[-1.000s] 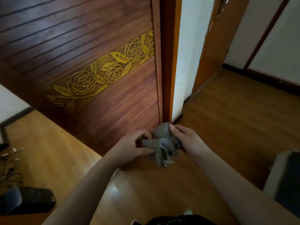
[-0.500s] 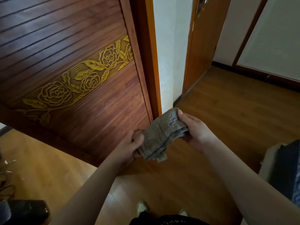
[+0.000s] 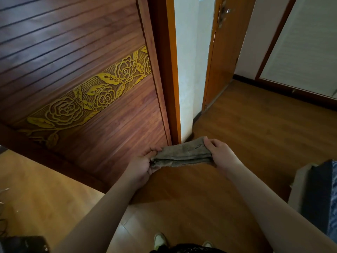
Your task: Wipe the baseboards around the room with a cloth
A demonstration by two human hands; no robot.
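Cloth (image 3: 182, 154) is a grey-brown towelly rag, folded over into a long flat strip with a few layers showing along the near edge. We've got just one cloth and two hands on it, held in the air above the wood floor (image 3: 246, 139) near the carved door (image 3: 82, 84). Our left hand (image 3: 141, 166) pinches the left end, fingers curled under; our right hand (image 3: 219, 155) grips the right end, thumb on top, both arms stretched forward.

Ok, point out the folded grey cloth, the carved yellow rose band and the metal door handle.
folded grey cloth (image 3: 184, 154), head view, middle of top fold.
carved yellow rose band (image 3: 104, 99), head view, a central rose.
metal door handle (image 3: 226, 11), head view, lever.
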